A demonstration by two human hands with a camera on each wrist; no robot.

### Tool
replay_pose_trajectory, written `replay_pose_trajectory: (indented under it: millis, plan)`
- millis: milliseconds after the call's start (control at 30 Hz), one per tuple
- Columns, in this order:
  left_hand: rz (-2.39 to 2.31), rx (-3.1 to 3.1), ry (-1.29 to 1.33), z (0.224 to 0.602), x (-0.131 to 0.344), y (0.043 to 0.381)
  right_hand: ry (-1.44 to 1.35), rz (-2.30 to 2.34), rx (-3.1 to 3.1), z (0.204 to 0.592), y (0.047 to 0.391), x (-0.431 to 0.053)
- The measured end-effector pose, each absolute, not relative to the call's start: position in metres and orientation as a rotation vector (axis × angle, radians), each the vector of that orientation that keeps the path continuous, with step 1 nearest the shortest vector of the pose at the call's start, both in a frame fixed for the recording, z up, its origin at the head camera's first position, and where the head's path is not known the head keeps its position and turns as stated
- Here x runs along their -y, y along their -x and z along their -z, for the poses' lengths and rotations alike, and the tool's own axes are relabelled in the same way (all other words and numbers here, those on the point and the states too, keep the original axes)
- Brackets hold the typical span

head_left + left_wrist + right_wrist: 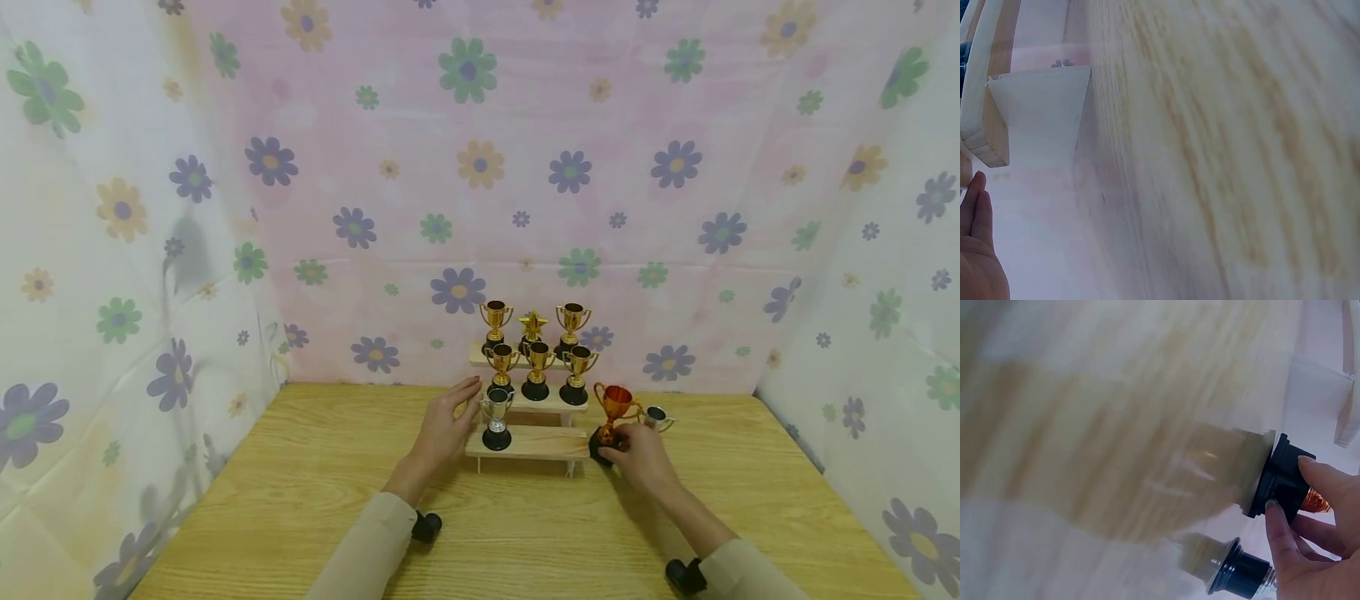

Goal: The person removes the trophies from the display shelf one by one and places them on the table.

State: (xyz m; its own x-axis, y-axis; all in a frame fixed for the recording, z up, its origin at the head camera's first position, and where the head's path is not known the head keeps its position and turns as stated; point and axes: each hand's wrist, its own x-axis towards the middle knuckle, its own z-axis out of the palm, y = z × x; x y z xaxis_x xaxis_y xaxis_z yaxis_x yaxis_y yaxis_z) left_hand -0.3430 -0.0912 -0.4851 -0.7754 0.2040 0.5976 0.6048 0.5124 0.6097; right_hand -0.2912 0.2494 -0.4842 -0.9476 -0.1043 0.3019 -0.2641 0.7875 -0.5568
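My right hand pinches the black base of a bronze-orange trophy cup, just off the right end of the lowest shelf. In the right wrist view, thumb and fingertips press on that base, which is tilted in this camera's view. Behind the hand, a silver trophy cup stands on the table, partly hidden. My left hand is beside the left end of the tiered wooden stand, its fingers fairly straight; whether they touch it I cannot tell. Another silver trophy stands upright on the lowest shelf's left side.
Several gold cups stand in a row on the middle shelf. Up on the top shelf, a gold star trophy sits between two gold cups. Flowered cloth hangs behind and at both sides of the wooden table.
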Motion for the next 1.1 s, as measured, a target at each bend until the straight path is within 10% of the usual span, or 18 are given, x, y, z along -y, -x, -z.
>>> replay_pose_trajectory:
  millis: [1100]
  plan:
    - [1.228, 2.313, 0.654, 0.4814, 0.0911, 0.3401, -0.262, -0.952, 2.816, 0.4769, 0.2885, -0.2471]
